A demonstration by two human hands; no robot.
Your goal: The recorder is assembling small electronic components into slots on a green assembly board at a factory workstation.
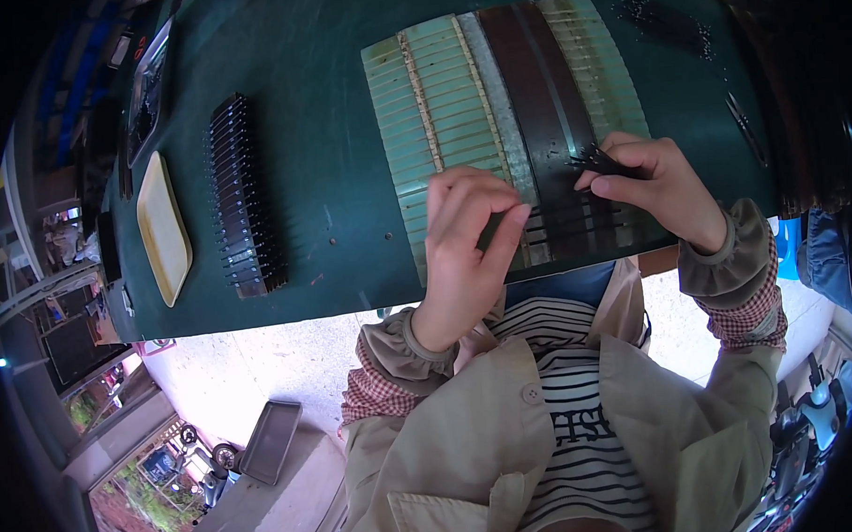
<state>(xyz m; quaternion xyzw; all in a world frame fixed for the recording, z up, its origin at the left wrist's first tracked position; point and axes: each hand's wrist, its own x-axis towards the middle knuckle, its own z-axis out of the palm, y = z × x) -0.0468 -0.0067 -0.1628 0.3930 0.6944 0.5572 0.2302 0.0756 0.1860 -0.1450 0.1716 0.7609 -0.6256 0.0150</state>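
Observation:
My left hand [470,234] is over the near edge of a pale green slotted board [439,106], with thumb and fingers pinched on a thin dark piece. My right hand [650,185] is closed on a small bundle of thin black pins [593,157] whose tips stick out to the left. It hovers over the dark brown strip [532,84] that runs down the middle of the board. Short black pieces lie in rows across the strip near my right hand.
The board lies on a dark green table [317,110]. To the left stand a long black rack of parts [241,202], a cream tray [162,228] and a metal tray [148,88]. Loose black pins [666,23] lie at the far right. Another metal tray [271,440] rests on the floor.

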